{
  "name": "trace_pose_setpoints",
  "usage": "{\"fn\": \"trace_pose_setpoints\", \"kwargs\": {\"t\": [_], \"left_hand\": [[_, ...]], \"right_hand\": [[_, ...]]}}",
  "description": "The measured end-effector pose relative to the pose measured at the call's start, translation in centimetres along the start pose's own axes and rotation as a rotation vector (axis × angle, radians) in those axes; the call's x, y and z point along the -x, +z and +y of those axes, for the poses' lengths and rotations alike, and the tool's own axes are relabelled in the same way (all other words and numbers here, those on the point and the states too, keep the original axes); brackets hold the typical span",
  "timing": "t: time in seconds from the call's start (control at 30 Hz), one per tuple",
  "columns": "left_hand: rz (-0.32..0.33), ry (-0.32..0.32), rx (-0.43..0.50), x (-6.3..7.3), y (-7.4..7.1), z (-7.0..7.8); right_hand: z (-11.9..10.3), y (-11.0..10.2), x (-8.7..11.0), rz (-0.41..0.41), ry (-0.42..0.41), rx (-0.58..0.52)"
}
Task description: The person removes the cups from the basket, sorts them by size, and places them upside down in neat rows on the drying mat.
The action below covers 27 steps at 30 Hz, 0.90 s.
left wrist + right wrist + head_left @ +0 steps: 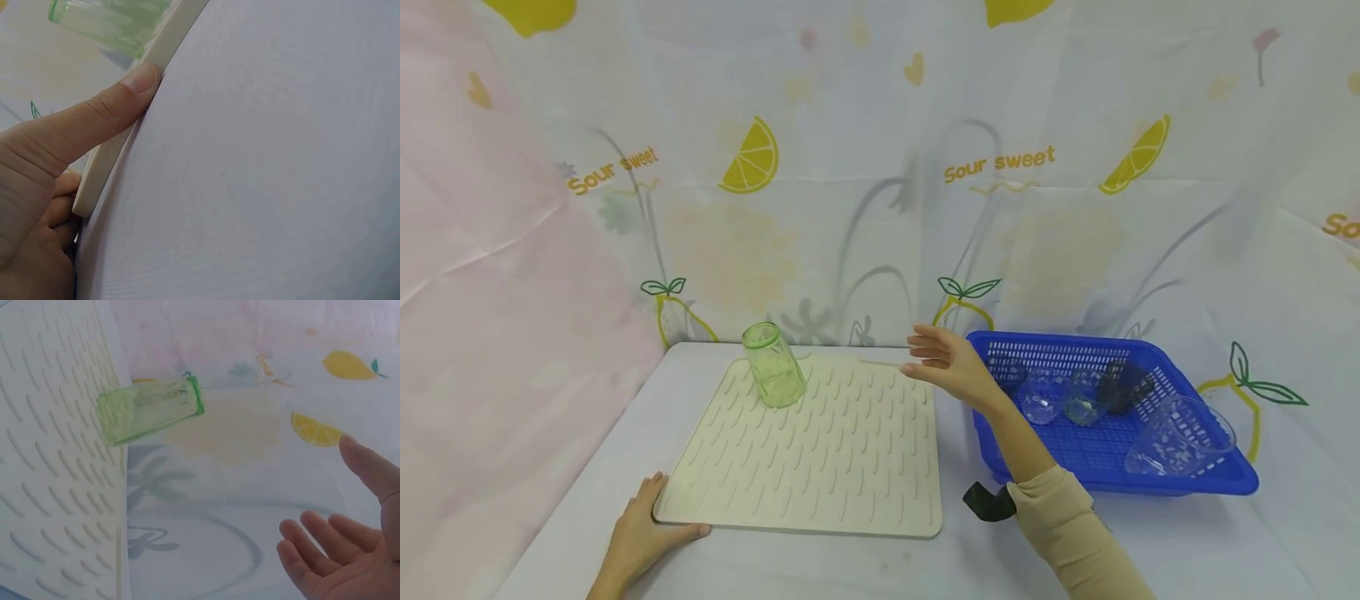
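On the cream drying mat (842,458) stands a pale green tumbler (777,371), near the back left corner. It also shows in the right wrist view as a green tumbler (150,411) apart from the hand. My left hand (643,533) rests at the mat's front left corner. Its thumb (100,119) lies straight against the front edge, with the other fingers along the left side, partly hidden in the left wrist view. My right hand (951,365) is raised between mat and basket, fingers spread and loosely bent, holding nothing.
A blue plastic basket (1090,457) stands to the right, with several glasses inside. Among them are a large clear glass (1180,437), a small clear one (1042,396) and dark items at the back. A black piece (988,502) shows beside the right sleeve. A lemon-print cloth (850,233) hangs behind.
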<state>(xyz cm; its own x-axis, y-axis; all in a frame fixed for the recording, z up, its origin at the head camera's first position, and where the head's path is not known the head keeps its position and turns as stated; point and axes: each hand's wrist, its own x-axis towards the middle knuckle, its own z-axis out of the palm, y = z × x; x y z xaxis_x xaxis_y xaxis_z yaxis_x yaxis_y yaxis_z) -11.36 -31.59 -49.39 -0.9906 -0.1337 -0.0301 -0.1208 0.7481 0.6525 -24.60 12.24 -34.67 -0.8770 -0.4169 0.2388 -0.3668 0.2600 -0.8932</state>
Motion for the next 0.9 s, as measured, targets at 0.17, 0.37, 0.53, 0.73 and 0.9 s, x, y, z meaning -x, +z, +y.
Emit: {"fn": "trace_pose_setpoints", "kwargs": {"t": [0.17, 0.37, 0.53, 0.73, 0.9], "left_hand": [[0.014, 0.025, 0.006, 0.0, 0.1, 0.0], [0.023, 0.034, 0.004, -0.1, 0.2, -0.3], [0.015, 0.019, 0.005, -0.1, 0.2, -0.3], [0.003, 0.007, 0.004, -0.1, 0.2, -0.2], [-0.008, -0.014, -0.004, -0.2, 0.1, -0.1]], "right_hand": [[0.1, -1.0, 1.1, 0.008, -0.004, -0.017], [0.4, -2.1, 2.3, 0.032, 0.020, -0.009], [1.2, -2.7, 3.3, 0.042, 0.026, 0.010], [1.8, -3.5, 4.7, 0.072, 0.059, 0.014], [2.3, -4.2, 5.8, 0.096, 0.078, 0.013]]}}
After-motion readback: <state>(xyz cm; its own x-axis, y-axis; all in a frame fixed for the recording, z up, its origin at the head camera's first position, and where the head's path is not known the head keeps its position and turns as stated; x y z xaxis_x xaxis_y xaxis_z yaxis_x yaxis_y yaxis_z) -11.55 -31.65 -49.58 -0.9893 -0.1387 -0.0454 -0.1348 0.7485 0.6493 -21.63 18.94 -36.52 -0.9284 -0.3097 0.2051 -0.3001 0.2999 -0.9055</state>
